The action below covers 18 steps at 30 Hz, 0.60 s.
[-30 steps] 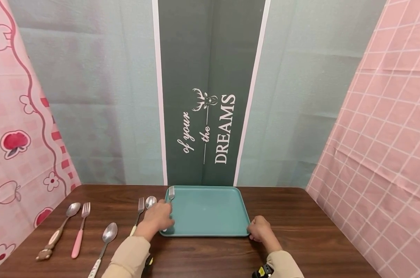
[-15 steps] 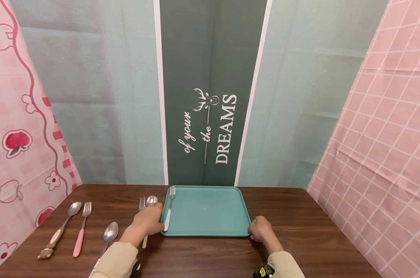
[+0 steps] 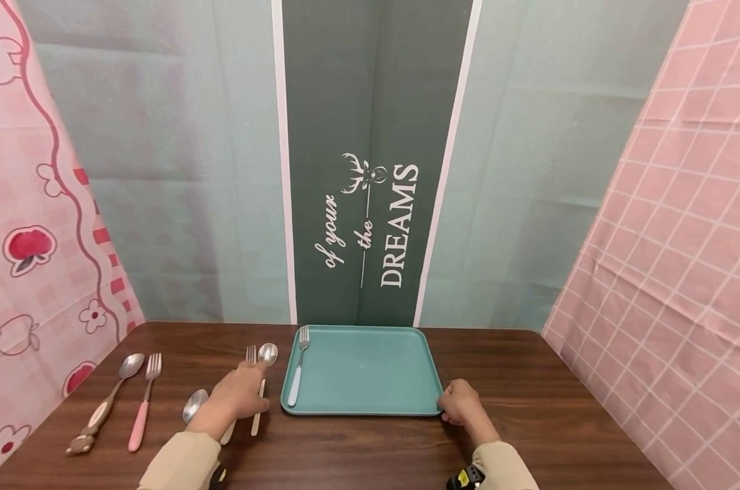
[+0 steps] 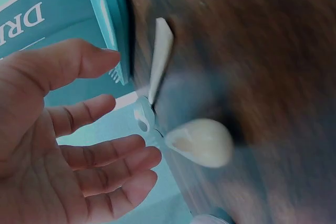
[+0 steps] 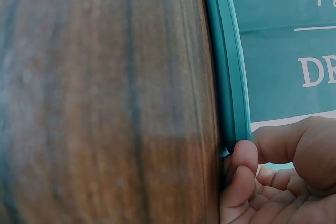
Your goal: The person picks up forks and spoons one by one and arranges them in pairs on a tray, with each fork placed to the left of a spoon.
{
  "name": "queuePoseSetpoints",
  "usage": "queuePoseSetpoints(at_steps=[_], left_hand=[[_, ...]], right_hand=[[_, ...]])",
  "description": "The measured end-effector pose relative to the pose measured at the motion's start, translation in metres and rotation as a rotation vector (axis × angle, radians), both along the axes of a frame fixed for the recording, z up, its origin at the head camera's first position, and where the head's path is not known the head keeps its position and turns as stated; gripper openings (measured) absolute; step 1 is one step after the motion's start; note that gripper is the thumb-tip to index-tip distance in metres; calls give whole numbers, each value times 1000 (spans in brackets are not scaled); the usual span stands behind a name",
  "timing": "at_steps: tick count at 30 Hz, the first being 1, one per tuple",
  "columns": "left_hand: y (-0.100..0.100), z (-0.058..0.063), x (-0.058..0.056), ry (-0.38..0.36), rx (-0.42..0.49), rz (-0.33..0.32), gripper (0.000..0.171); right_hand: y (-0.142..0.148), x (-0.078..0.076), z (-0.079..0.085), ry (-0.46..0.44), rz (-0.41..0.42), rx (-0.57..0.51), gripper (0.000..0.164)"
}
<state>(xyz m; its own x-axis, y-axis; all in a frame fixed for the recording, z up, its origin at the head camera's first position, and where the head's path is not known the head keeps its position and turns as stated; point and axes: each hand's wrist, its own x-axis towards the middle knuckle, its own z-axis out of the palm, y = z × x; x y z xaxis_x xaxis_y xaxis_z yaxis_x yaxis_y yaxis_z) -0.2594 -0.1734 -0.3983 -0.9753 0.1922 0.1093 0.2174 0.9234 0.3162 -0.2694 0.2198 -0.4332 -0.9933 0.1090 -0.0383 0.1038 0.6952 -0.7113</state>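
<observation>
My left hand hovers with spread, relaxed fingers over a fork and a spoon, both pale-handled. In the left wrist view nothing lies between its fingers, and the fork's blunt cream handle end and the spoon's flat handle show beyond the fingertips. At the near right corner of a teal tray, my right hand pinches the rim between thumb and fingers. A white-handled fork lies along the tray's left side, tines toward the back.
Farther left on the brown wooden table lie a pink-handled fork and a spoon with a brown figured handle. Another spoon is partly hidden by my left forearm. Cloth hangings enclose the back and both sides.
My left hand has let go of the white-handled fork, leaving it on the tray, and has moved left over the pale-handled fork and spoon. My right hand stays at the tray corner.
</observation>
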Motion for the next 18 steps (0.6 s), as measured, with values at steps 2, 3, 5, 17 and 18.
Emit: queuePoseSetpoints(at_steps=[2,3,5,17,18], left_hand=[[-3,-1,1,-13,9,0,53],[-4,-2,2,-20,13,-1,49],[-6,-3,4,-33,13,-4,41],[-11,-5,12,-21,23,-12,31],[-11,-5,12,-17,20,-16,30]], right_hand=[[0,-1,-1,3,2,-3,29],[0,-1,-1,2,2,-5,29],[0,-1,-1,1,4,-6,28],[1,2,4,-16,11,-18,27],[1,2,4,-8,0,-18,26]])
